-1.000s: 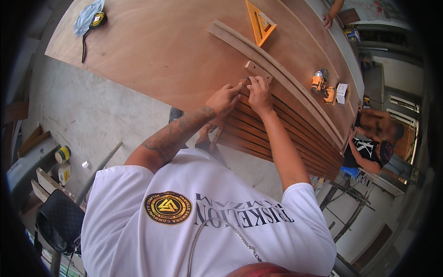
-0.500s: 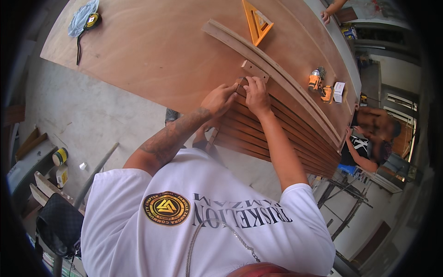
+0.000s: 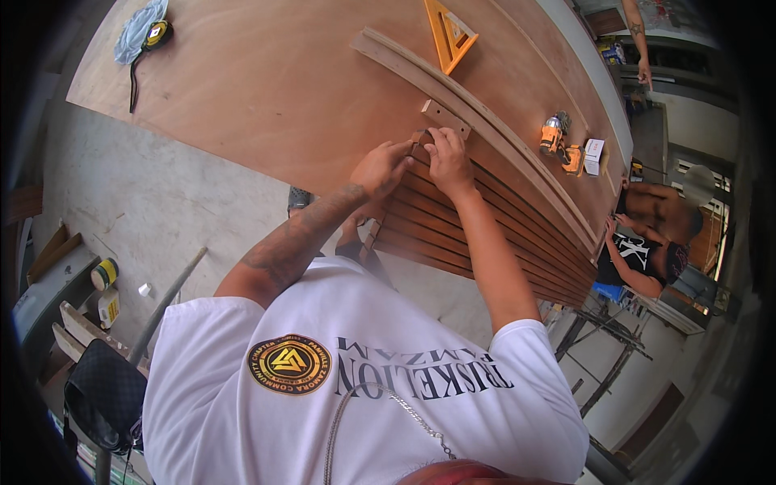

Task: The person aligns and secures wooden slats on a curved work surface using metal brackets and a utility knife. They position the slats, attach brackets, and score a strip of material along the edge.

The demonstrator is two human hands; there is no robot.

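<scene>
Where the head view takes in the work, we find brown slats (image 3: 525,234) running side by side from the hands toward the right, with their ends meeting the fingers beside the bare surface (image 3: 267,89). The left hand (image 3: 383,168) has its fingers together at the slat ends; the right hand (image 3: 449,164) has its fingers bent and bunched just beside them. Contact is hidden, so we cannot tell whether either pinches a slat. A drilled wooden block (image 3: 445,117) lies just beyond the right fingertips, near two long wooden strips (image 3: 477,111). An orange triangular square (image 3: 450,39) and an orange power driver (image 3: 554,136) lie apart from both hands. We judge the step to be fingertip adjustment of the slat ends; the next move would call for steady, even pressure there.
</scene>
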